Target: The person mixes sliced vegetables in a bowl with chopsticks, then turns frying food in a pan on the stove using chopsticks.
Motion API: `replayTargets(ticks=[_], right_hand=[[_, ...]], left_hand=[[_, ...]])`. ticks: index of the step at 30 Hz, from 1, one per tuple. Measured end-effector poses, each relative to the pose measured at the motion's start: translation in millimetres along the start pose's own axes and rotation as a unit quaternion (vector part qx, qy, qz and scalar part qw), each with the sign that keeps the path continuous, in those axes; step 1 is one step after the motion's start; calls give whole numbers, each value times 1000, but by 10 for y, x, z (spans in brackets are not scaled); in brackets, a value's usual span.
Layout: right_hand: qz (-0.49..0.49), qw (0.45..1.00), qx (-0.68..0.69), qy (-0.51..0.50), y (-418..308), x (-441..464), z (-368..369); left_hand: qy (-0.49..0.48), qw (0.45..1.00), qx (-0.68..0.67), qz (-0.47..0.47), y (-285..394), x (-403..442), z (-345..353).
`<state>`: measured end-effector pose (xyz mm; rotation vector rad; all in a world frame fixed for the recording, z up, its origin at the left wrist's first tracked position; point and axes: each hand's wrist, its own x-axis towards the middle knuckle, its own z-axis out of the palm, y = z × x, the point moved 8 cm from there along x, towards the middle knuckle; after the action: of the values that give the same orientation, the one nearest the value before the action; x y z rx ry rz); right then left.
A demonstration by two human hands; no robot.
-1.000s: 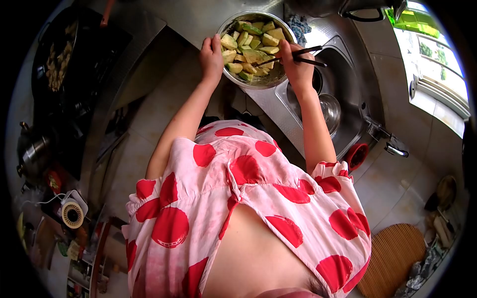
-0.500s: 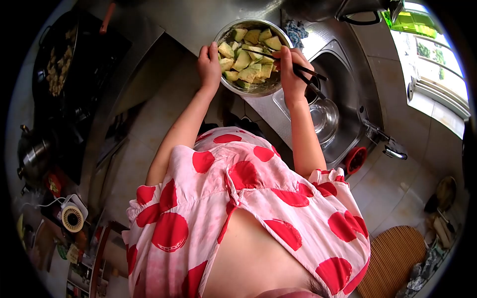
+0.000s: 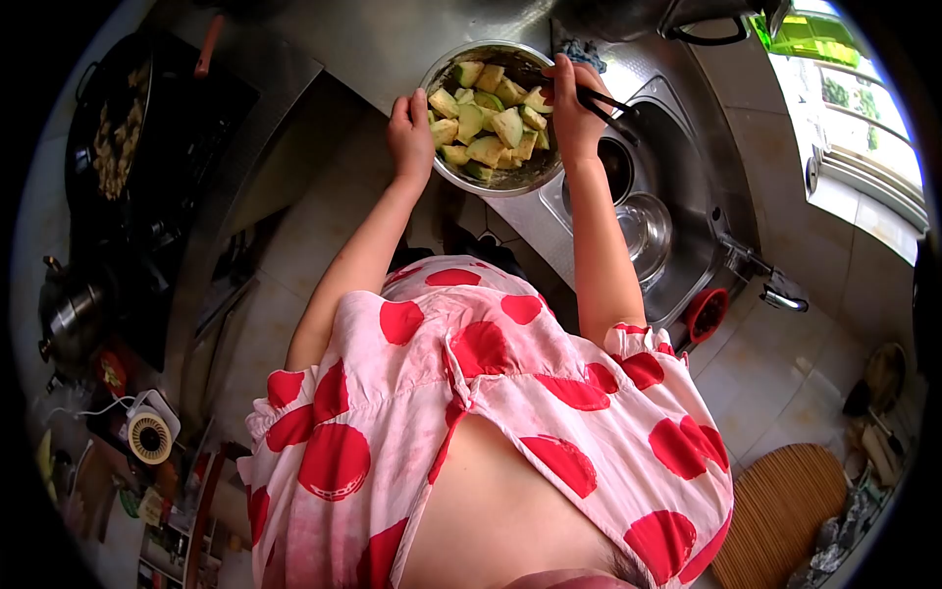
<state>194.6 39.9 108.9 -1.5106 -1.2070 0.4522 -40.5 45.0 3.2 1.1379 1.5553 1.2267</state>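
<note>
A: Left edge first. What lies out there?

B: A dark pan (image 3: 86,128) holding pale browned bits, well apart from the left-hand grip, on its outer side.

A: The left hand (image 3: 410,147)?

B: Closed at the near-left rim of the metal bowl (image 3: 512,182), thumb up by the edge. Underside of the hold hidden. The bowl sits between the two hands, just forward of them.

A: Contents?

B: Pale green chunks (image 3: 469,122), skin on some, heaped inward of the left thumb. Dark smears on the wall around them.

A: Right hand (image 3: 579,116)?

B: Fingers closed round dark chopsticks (image 3: 610,102), at the bowl's right rim. Rear ends jut out beyond the grip, toward the sink (image 3: 692,187). Tips hard to make out; can't tell whether they touch a chunk.

A: Step in hand, your reading?

B: Turning the chunks over, I'd judge. Another turn would call for a firm left hold and a low sweep under the heap, gentle enough to spare the rim-side pieces.

A: Farther right?

B: Crumpled cloth (image 3: 584,54) just forward of the right grip; clear glass bowl (image 3: 662,221) in the sink, beside the right forearm.
</note>
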Motion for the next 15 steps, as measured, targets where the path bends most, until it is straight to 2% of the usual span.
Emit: replayTargets(ticks=[1,2,3,5,7,9,10,11,13,14,15], right_hand=[[-32,999,-38,-18,63,46,102],[30,997,-47,-47,269,-6,232],[217,974,30,-56,442,-179,313],[153,980,-7,-129,388,-225,332],[39,992,-65,-96,26,-176,204],[63,995,33,-64,-152,-124,191],[16,998,0,-64,-157,-60,253],[23,998,-4,-64,-120,-36,341],[61,981,-95,-159,127,-127,609],[31,982,-75,-171,141,-207,627],[-13,977,-127,-170,-7,-221,533]], left_hand=[[1,1000,8,1,3,4,-6],[2,1000,17,2,6,1,-16],[0,1000,19,2,6,-19,-27],[5,999,34,-11,9,-8,-22],[10,1000,22,-6,0,-12,-22],[1,1000,13,-7,-1,-10,-10],[2,1000,14,-6,3,2,-19],[-4,1000,17,-4,6,5,-18],[-10,1000,23,-2,-10,-9,-23],[-5,1000,19,1,-12,-15,-27],[1,1000,13,5,-5,1,-19]])
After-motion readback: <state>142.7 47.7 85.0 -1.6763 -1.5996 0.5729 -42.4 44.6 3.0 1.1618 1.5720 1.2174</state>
